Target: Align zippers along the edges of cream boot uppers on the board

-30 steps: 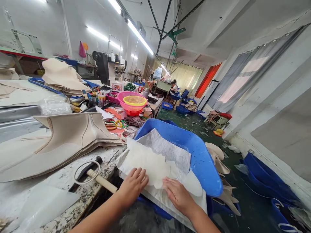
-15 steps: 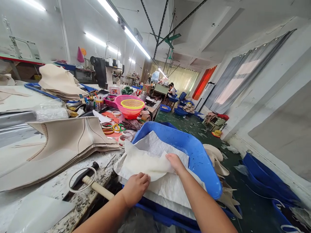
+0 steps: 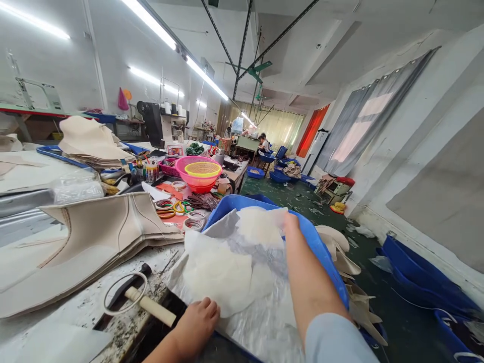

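Note:
In the head view my right hand (image 3: 291, 222) reaches to the far side of the blue tub (image 3: 313, 237). Its closed fingers hold the edge of a thin cream-white piece of sheet (image 3: 260, 226). A second cream-white piece (image 3: 217, 275) lies nearer me on crinkled, translucent white sheeting (image 3: 249, 322) that covers the tub. At this piece's lower edge is my left hand (image 3: 200, 320), its fingers curled together; whatever is under the fingertips is hidden. Just left of that hand, a hammer (image 3: 151, 305) with a pale wooden handle rests on the table edge.
A ring (image 3: 124, 293) lies over the hammer. Stacked beige shoe-upper-like panels (image 3: 102, 237) cover the table's left. Tape rolls (image 3: 192, 222), scissors (image 3: 166, 209) and a pink basket (image 3: 192, 174) sit behind. More beige pieces (image 3: 336, 247) and blue tubs (image 3: 423, 272) are on the right.
My right hand has moved forward, carrying one cream-white piece to the tub's far side, away from the other. My left hand has shifted slightly down and left.

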The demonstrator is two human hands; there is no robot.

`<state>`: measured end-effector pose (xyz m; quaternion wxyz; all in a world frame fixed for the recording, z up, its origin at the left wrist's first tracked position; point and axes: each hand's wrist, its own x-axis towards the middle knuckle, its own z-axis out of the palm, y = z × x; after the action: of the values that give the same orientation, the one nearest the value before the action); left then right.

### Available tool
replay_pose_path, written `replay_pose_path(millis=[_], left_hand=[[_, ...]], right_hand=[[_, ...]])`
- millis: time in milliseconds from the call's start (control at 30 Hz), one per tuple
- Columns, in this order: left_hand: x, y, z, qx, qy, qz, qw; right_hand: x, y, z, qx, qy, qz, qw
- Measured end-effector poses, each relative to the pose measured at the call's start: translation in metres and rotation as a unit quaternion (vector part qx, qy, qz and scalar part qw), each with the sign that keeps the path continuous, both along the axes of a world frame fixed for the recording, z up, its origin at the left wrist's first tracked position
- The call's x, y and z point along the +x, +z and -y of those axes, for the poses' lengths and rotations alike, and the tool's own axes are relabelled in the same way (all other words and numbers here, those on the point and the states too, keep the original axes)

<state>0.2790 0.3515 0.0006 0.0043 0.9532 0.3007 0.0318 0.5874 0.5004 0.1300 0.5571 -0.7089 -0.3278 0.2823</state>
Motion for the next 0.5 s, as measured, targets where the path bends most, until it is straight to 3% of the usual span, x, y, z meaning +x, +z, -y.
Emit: replay_pose_path(millis=[133,200,267,333,400,467,500], left_hand=[[-0.011,0.004,0.003,-0.010,0.001,0.017,1.000],[-0.011,0.020,0.000,-0.057,0.021,0.067,0.996],[-0.008,0.046,-0.006,-0.088,0.062,0.177,0.978],[-0.003,0.082,-0.013,-0.067,0.120,0.334,0.933],[0.002,0.121,-0.020,-0.080,0.160,0.481,0.858],[0.006,0.152,-0.023,-0.254,0.158,0.548,0.782],[0.007,0.163,-0.022,-0.303,0.157,0.547,0.765]], right_hand=[[0.000,0.041,-0.010,0.023,0.026,-0.028,0.999],[-0.012,0.060,-0.006,0.047,0.063,-0.023,0.997],[-0.027,0.076,0.006,0.068,0.115,-0.011,0.991],[-0.046,0.087,0.025,0.087,0.179,0.003,0.980],[-0.065,0.094,0.049,0.105,0.243,0.016,0.964],[-0.083,0.097,0.074,0.122,0.291,0.026,0.949],[-0.090,0.098,0.086,0.140,0.305,0.036,0.941]])
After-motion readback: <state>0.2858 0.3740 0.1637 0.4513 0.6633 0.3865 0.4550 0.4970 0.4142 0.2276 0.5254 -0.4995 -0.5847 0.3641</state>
